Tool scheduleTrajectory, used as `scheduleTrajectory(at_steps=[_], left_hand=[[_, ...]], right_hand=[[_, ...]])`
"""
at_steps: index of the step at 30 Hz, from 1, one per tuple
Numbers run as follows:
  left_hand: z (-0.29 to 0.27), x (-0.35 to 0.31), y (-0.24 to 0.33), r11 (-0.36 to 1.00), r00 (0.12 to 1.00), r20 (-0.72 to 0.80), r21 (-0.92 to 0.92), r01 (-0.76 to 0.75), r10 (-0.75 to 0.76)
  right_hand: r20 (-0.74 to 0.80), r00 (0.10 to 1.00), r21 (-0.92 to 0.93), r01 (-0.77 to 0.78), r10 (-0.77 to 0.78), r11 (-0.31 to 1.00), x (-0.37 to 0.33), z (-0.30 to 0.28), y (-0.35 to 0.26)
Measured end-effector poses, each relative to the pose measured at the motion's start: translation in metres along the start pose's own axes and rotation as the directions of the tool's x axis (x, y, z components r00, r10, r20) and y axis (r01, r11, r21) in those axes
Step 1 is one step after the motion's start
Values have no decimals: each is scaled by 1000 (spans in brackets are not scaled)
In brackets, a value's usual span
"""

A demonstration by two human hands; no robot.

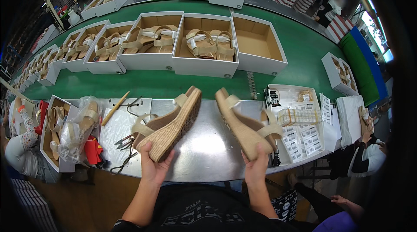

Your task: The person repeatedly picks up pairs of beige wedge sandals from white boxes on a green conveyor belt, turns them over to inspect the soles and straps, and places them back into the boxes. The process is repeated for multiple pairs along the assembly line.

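Two beige wedge sandals with woven soles are held up over the shiny metal table (204,158). My left hand (155,164) grips the left sandal (176,123) by its heel, and its toe points up and away. By the heel too, my right hand (256,164) holds the right sandal (243,127), its sole side turned inward. The toes of the two sandals lean toward each other but stay apart. Beyond them, on the green conveyor belt, an open shoe box (260,58) shows bare brown cardboard inside; the box (206,67) beside it holds a pair of similar sandals.
On my left lie a wooden stick (116,108), scissors (125,141), a bagged sandal (78,132) and a boxed pair (53,132). To my right sits a white tray (299,156) with label sheets and a banded stack. Co-workers stand at both sides. More boxes line the green belt (173,80).
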State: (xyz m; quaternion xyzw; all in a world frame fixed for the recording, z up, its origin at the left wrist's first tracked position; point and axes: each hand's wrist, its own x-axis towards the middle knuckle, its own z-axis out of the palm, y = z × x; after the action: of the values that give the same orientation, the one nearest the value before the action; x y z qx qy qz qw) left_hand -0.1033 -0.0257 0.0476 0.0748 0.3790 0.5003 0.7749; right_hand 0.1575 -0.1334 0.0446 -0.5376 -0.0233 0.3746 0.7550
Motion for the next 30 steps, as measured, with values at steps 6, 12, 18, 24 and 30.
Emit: scheduleTrajectory(at_steps=[6, 12, 18, 24, 30], left_hand=[[14, 8, -18, 819, 895, 327, -390, 421, -304], [58, 33, -21, 878, 880, 395, -278, 389, -265], [219, 102, -33, 921, 821, 551, 222, -320, 152], [363, 194, -83, 452, 581, 687, 390, -802, 438], [341, 231, -57, 85, 511, 825, 506, -858, 243]], right_hand=[[258, 912, 426, -405, 320, 809, 3, 14, -25], [251, 938, 481, -337, 241, 809, 24, 19, -52], [119, 946, 175, 281, -303, 944, 128, 69, -134], [77, 736, -448, 628, -673, 636, 274, 128, -166], [295, 569, -696, 678, -768, 235, 336, 111, -135]])
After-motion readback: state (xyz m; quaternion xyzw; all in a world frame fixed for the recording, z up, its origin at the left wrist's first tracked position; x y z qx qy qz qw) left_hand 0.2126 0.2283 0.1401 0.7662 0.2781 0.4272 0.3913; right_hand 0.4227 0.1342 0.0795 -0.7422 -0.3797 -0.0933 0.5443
